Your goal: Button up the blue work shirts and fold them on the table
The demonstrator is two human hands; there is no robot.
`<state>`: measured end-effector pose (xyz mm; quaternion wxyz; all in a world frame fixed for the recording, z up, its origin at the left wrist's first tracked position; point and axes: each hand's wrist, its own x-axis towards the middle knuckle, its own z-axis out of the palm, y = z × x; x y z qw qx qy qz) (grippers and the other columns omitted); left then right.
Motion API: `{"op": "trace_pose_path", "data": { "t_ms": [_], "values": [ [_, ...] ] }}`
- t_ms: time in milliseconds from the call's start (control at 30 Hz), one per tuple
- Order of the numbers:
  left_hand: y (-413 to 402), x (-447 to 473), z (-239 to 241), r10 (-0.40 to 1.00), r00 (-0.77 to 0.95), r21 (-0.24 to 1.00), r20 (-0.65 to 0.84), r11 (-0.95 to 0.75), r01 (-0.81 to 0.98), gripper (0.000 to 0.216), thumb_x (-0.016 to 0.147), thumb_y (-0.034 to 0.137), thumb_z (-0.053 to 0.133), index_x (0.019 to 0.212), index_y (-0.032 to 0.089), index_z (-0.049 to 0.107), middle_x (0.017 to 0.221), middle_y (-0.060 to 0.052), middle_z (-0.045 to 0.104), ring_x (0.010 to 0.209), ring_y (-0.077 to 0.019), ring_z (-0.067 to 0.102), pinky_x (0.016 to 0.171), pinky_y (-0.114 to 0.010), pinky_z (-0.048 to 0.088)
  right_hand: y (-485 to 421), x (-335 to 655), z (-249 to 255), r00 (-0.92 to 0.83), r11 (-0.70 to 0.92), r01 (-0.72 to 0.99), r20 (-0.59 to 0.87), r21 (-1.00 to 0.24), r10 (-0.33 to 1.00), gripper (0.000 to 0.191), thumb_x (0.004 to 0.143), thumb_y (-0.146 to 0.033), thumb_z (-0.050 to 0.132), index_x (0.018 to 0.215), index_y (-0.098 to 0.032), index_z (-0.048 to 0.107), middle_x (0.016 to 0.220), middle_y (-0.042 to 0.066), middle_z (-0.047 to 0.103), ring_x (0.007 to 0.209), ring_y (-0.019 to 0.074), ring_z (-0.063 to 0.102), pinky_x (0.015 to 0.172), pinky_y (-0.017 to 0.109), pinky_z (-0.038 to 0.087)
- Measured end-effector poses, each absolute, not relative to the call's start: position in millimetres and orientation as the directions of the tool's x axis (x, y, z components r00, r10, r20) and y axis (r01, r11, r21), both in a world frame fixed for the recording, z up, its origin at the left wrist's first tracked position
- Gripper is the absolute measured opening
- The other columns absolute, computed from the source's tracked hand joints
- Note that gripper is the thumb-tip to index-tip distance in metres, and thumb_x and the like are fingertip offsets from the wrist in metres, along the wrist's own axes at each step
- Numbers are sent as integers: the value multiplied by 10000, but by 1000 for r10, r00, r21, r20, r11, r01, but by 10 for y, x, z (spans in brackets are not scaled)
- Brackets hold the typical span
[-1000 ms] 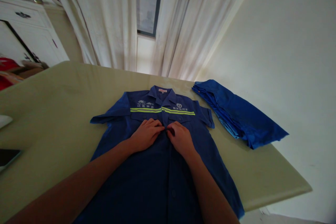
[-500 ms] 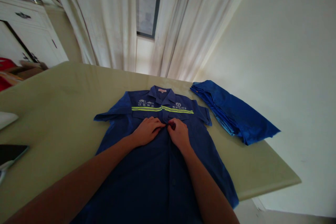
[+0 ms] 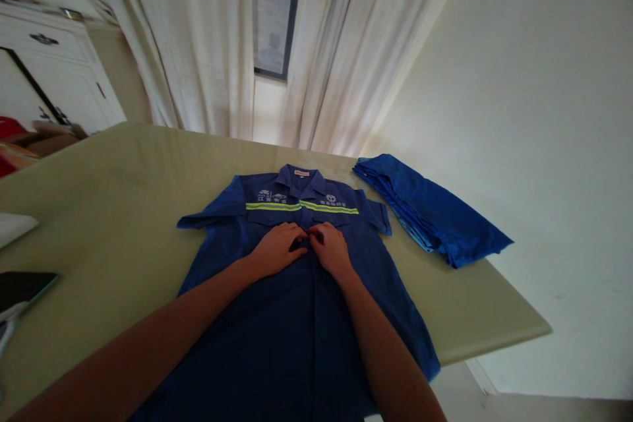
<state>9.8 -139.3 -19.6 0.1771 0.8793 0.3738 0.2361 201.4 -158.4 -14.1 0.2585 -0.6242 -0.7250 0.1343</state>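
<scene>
A dark phone [image 3: 24, 291] lies on the table [image 3: 113, 237] at the far left. Next, my left hand [image 3: 277, 247] is on the blue shirt [image 3: 277, 326], fingers bent by its front strip [image 3: 320, 349]; I can't tell if they pinch it. The shirt lies flat under both my hands, with its collar [image 3: 316, 184] and yellow stripe [image 3: 274, 207] out past them. My right hand [image 3: 330, 249] pinches the strip, just beside my left. On the right, a folded blue cloth [image 3: 430, 204] sits near the shirt's sleeve [image 3: 378, 216].

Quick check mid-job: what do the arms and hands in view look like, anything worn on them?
The left hand and right hand wear no gloves. The visible forearms are bare, without sleeves, and no watch or bracelet shows.
</scene>
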Motion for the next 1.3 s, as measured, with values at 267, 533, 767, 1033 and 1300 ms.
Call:
{"op": "trace_pose_path", "data": {
  "t_ms": [267, 533, 767, 1033, 1300],
  "values": [
    [-1363, 78, -178, 731, 613, 575, 301, -652, 494, 187, 947, 158, 524, 986, 208, 700, 1010, -44, 696, 974, -193, 654, 918, -330, 499, -1580, 2002, -117, -94, 175, 841, 181, -511, 979, 149, 904, -183, 624, 1007, -224, 723, 958, 20, 685, 822, 152, 622, 735, 255, 436],
    [-1456, 145, -181, 786, 545, 536, 292, -607, 587, 106, 926, 299, 615, 962, 199, 611, 932, -34, 666, 925, -220, 629, 865, -365, 484, -1544, 2048, -140, -209, 272, 796, 177, -540, 962, 190, 931, -158, 587, 1048, -225, 721, 1045, 26, 670, 936, 157, 628, 831, 259, 445],
    [-1444, 116, -183, 791, 537, 481, 294, -608, 632, 183, 931, 337, 610, 1052, 199, 623, 1075, -66, 681, 1025, -245, 614, 920, -391, 476, -1564, 2024, -158, -158, 258, 827, 235, -500, 959, 174, 934, -175, 543, 1053, -212, 664, 1046, 44, 637, 944, 177, 607, 854, 280, 453],
    [-1504, 78, -283, 766, 573, 282, 291, -641, 714, 570, 1012, 457, 445, 1524, 207, 425, 1567, -126, 474, 1451, -301, 413, 1192, -504, 275, -1526, 2084, -173, 186, 82, 777, 352, -624, 917, 249, 835, -130, 475, 1035, -197, 606, 996, 69, 627, 938, 216, 599, 903, 351, 473],
    [-1566, 46, -1, 744, 635, 207, 207, -668, 715, 498, 933, 513, 569, 1319, 204, 636, 1367, -169, 627, 1224, -390, 573, 1014, -559, 405, -1421, 1951, -56, 55, 138, 846, 341, -515, 938, 297, 870, -217, 581, 1163, -221, 625, 1169, 92, 631, 1127, 238, 575, 968, 347, 458]
  ]
}}
